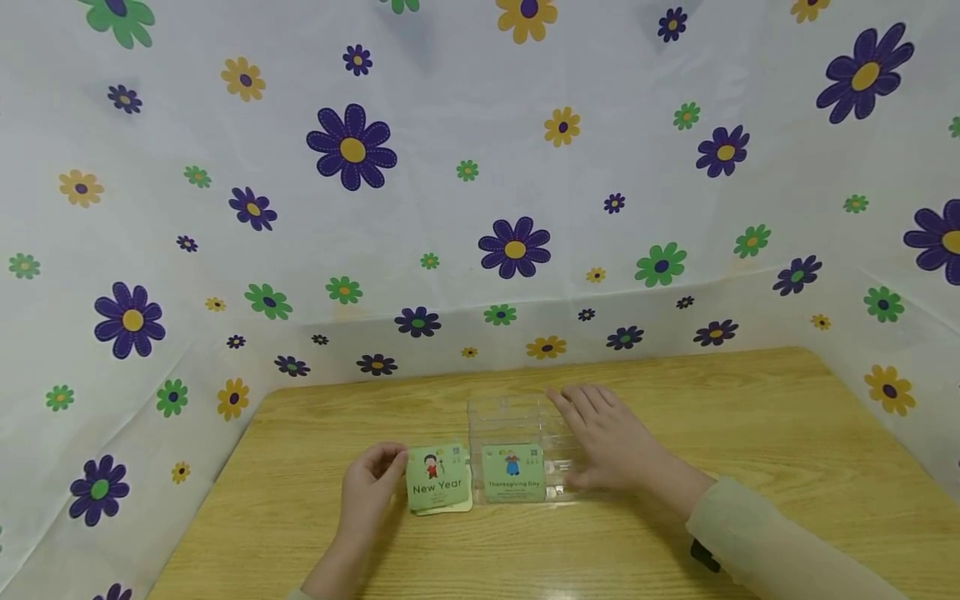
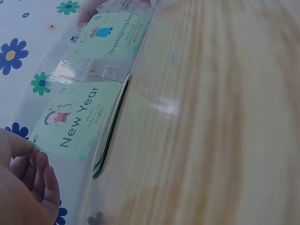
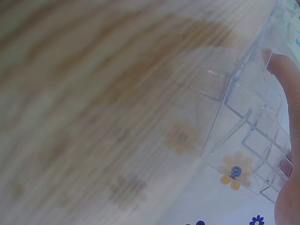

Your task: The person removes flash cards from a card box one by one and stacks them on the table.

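Observation:
My left hand (image 1: 366, 487) pinches the left edge of a green "New Year" card (image 1: 438, 482) between thumb and fingers. Beneath it lie more cards (image 2: 107, 145), their edges showing in the left wrist view. Just to the right stands a clear plastic display holder (image 1: 506, 427) with stepped compartments. A green "Thanksgiving Day" card (image 1: 513, 483) sits in its front left part. My right hand (image 1: 611, 437) holds the holder's right side, the thumb (image 3: 283, 70) toward the front and the fingers stretched toward the back.
The wooden table (image 1: 765, 450) extends on both sides of the holder. A white sheet with flower prints (image 1: 450, 125) hangs behind and at both sides. A dark band (image 1: 705, 554) shows under the right sleeve (image 1: 765, 533).

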`<state>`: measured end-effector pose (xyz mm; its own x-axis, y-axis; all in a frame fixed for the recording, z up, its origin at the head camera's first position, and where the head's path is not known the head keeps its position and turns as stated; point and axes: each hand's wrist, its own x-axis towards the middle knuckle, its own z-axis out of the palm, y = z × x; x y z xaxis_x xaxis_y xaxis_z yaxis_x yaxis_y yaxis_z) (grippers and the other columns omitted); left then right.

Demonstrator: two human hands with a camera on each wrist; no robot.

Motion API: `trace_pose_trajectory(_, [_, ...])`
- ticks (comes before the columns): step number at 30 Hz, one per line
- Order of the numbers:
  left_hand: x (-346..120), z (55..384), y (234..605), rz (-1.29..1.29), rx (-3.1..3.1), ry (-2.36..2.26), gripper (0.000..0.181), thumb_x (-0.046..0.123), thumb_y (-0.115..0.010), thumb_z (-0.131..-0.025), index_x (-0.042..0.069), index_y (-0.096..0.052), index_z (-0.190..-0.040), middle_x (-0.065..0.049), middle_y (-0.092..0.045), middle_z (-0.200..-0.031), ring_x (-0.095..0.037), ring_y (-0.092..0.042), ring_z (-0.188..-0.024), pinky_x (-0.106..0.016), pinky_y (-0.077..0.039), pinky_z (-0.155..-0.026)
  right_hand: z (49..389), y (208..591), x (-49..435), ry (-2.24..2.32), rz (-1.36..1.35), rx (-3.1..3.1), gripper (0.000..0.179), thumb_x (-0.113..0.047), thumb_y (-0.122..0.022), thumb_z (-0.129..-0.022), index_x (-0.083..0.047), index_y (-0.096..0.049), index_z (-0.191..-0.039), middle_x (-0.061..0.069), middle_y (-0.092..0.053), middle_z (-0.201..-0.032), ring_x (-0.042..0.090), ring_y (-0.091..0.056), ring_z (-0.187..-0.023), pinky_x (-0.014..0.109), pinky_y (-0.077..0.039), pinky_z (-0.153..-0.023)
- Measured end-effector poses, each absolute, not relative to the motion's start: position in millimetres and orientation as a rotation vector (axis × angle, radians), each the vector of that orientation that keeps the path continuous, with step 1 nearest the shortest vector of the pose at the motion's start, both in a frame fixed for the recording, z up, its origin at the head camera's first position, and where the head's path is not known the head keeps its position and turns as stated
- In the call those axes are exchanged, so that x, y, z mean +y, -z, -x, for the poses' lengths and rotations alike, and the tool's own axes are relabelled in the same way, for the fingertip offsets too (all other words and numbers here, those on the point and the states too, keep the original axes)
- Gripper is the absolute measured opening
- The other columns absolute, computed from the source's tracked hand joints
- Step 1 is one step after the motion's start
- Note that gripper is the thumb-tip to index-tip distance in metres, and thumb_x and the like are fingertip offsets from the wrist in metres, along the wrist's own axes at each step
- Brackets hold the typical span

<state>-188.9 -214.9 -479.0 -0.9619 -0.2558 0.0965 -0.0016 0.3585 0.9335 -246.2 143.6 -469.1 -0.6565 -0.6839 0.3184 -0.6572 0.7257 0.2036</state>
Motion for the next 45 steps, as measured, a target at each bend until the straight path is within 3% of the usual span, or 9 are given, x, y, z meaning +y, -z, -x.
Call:
trace_pose_trajectory(25, [-217.0,198.7,489.4,-0.264,-2.492,1.527,0.012,0.005,-0.071,-0.101,-0.004,-0.076,-0.108,-0.016,-0.076,-0.103,-0.008,-0.059,-0.081,-0.017,-0.050,-0.066,246.6,471.2,144.0,0.077,-1.046,-2.561,0.127,-0.075,-0.082,-0.073,-0.001,-0.032,-0.164,0.017,-0.052,-0.152,0.033,-0.049,-0.140,0.050,-0.041,-0.123])
trace_pose_trajectory(45, [-216.1,207.6,495.3,-0.245,-2.486,1.497,0.011,0.004,-0.073,-0.099,-0.003,-0.077,-0.106,-0.016,-0.077,-0.103,-0.008,-0.061,-0.083,-0.015,-0.051,-0.070,246.5,472.2,144.0,0.083,-1.034,-2.554,0.128,-0.076,-0.083,-0.071,-0.002,-0.034,-0.163,0.016,-0.052,-0.152,0.032,-0.050,-0.139,0.050,-0.042,-0.123])
